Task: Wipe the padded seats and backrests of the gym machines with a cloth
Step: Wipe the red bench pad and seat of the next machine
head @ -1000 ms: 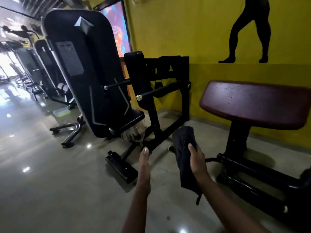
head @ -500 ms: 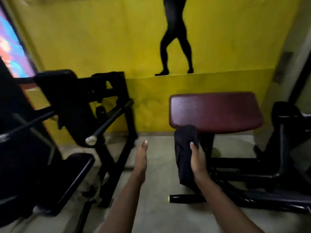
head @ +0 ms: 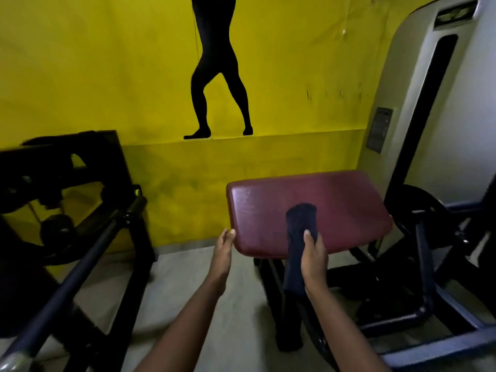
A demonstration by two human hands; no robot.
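9 o'clock: black machine frame [head: 67, 183], blurred, with a long dark bar [head: 88, 253] running down toward 7 o'clock. Not the thing in hand.

12 o'clock: yellow wall [head: 107, 63] with a black leg silhouette [head: 217, 76] painted on it.

6 o'clock, just left of centre: left hand [head: 224, 248], seen edge-on, fingers straight and together, holding nothing. Fingertips sit at the near-left corner of the maroon pad [head: 335, 205]; touching or only just beside, can't tell.

4 o'clock: the maroon pad, the task's surface, on a black post, top tilted toward the viewer.

5 o'clock: dark cloth [head: 298, 229], bunched lengthwise. Right hand [head: 314, 256] is wrapped round its middle, thumb on top. Upper end overlaps the pad's near-centre; lower end hangs below the front edge. Whether it presses on the vinyl is unclear.

2 to 3 o'clock: grey machine shroud [head: 442, 103], with a black weight plate [head: 418, 210] below it, just beside the pad's right end.

Change: a second ago the view faced a black backrest machine, with this pad off at 3 o'clock. Half a second ago the pad was ahead, with both hands short of it. Now both hands have reached it.

Reading: the approach looks finished and no stroke has started yet. The left hand looks placed to steady the pad. The cloth probably needs flattening before it can cover the whole width.
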